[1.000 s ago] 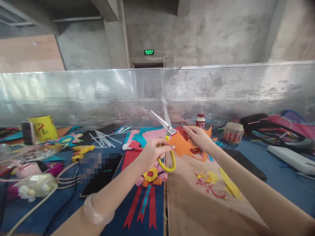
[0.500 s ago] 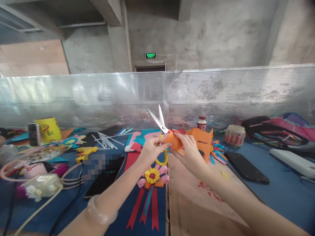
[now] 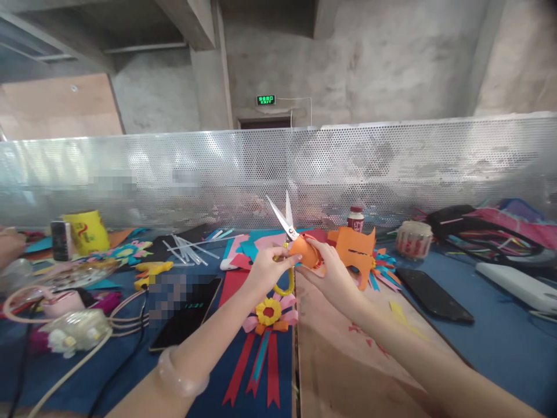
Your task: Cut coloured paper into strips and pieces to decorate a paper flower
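In front of me my left hand pinches the edge of a small curled piece of orange paper. My right hand has its fingers and thumb around the other side of that paper. A pair of scissors stands out beyond the hands, blades spread and pointing up and away. One yellow handle loop shows below my left fingers; the other handle is mostly hidden at my right fingers. Below lies a paper rosette with a yellow centre, pink loops and red and blue tails.
A larger cut orange sheet stands right of my hands, before a small bottle. Phones lie on both sides. To the left are a yellow glue gun, clear glue sticks and cables. Another person's hand shows at far left.
The orange paper is more curled between my fingers. The scissors have shifted slightly right and down. Another person's hand has come further into view at the left.
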`<action>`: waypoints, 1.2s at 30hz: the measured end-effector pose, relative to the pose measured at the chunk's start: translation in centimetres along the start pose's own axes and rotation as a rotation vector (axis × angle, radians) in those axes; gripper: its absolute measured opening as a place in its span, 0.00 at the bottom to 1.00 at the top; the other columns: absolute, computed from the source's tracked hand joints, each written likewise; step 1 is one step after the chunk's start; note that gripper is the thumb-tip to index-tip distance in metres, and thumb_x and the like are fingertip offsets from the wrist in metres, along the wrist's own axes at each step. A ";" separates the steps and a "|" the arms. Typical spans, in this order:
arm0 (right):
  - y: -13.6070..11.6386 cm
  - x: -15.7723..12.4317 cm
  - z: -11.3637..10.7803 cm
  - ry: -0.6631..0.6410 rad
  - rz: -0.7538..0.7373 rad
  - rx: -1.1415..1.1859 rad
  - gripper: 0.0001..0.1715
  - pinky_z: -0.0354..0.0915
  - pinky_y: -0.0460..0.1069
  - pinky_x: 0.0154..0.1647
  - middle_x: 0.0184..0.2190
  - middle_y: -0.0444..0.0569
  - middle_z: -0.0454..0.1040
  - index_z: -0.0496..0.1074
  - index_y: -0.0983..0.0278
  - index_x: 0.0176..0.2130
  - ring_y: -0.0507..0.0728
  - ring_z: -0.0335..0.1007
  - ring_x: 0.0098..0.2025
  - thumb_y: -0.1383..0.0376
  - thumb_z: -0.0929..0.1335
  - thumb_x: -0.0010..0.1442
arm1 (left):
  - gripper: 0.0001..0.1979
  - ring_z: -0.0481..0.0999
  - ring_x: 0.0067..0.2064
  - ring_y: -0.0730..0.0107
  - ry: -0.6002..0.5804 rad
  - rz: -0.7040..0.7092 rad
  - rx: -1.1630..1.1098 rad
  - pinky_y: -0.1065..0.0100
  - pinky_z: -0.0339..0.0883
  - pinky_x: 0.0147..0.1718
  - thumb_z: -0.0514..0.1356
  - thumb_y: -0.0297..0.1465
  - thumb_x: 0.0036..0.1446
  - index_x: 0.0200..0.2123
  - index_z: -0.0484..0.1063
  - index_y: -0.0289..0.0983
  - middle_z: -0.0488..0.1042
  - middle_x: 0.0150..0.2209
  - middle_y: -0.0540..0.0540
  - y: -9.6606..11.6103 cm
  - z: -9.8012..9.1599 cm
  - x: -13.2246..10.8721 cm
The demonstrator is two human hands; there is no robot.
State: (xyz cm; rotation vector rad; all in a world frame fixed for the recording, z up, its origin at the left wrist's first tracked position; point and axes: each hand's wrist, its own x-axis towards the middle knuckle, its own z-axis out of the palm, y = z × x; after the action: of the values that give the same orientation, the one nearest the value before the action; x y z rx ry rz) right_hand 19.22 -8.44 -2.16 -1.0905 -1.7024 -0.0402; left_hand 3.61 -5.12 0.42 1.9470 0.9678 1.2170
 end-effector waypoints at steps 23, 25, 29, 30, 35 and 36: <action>0.4 0.7 -0.8 0.045 0.316 0.332 0.18 0.67 0.52 0.37 0.34 0.51 0.74 0.68 0.65 0.38 0.56 0.70 0.35 0.54 0.60 0.60 | 0.12 0.67 0.26 0.72 0.016 -0.054 -0.086 0.70 0.58 0.24 0.62 0.39 0.46 0.22 0.73 0.35 0.70 0.24 0.48 -0.1 0.0 -0.1; 1.1 0.6 -0.7 0.091 0.285 0.253 0.17 0.65 0.55 0.42 0.37 0.54 0.72 0.67 0.66 0.40 0.58 0.69 0.40 0.56 0.59 0.60 | 0.12 0.66 0.26 0.73 0.035 -0.052 -0.109 0.70 0.57 0.24 0.62 0.38 0.46 0.21 0.72 0.35 0.68 0.24 0.49 -0.1 0.0 0.0; 1.6 0.1 0.2 0.036 0.170 0.119 0.21 0.60 0.61 0.48 0.43 0.57 0.69 0.66 0.67 0.45 0.63 0.64 0.46 0.58 0.66 0.53 | 0.11 0.65 0.25 0.74 0.060 -0.035 -0.174 0.70 0.56 0.23 0.61 0.38 0.47 0.24 0.72 0.35 0.67 0.25 0.50 0.2 0.1 -0.2; 1.4 0.0 0.5 0.013 0.130 0.086 0.25 0.60 0.62 0.48 0.44 0.58 0.68 0.65 0.66 0.46 0.64 0.63 0.47 0.57 0.67 0.51 | 0.10 0.65 0.25 0.74 0.059 -0.030 -0.191 0.70 0.56 0.23 0.61 0.38 0.47 0.25 0.72 0.35 0.68 0.25 0.50 0.3 0.2 -0.3; 0.3 0.0 2.5 0.018 -0.106 -0.151 0.26 0.58 0.63 0.49 0.47 0.58 0.65 0.63 0.63 0.50 0.65 0.59 0.50 0.60 0.66 0.51 | 0.08 0.66 0.26 0.75 0.026 0.002 -0.253 0.70 0.59 0.23 0.61 0.35 0.48 0.24 0.72 0.35 0.67 0.26 0.49 1.1 0.9 -0.9; 0.3 0.2 2.8 0.033 -0.123 -0.176 0.26 0.58 0.64 0.49 0.47 0.58 0.65 0.63 0.63 0.50 0.66 0.59 0.50 0.61 0.65 0.51 | 0.08 0.66 0.27 0.74 0.017 0.009 -0.257 0.70 0.60 0.25 0.62 0.35 0.47 0.24 0.72 0.35 0.67 0.27 0.49 1.3 1.1 -1.1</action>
State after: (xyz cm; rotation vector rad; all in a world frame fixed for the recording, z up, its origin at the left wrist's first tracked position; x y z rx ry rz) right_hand 17.37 -6.70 -3.36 -1.1062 -1.7594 -0.2892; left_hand 4.65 -6.85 0.61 1.7429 0.7698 1.2964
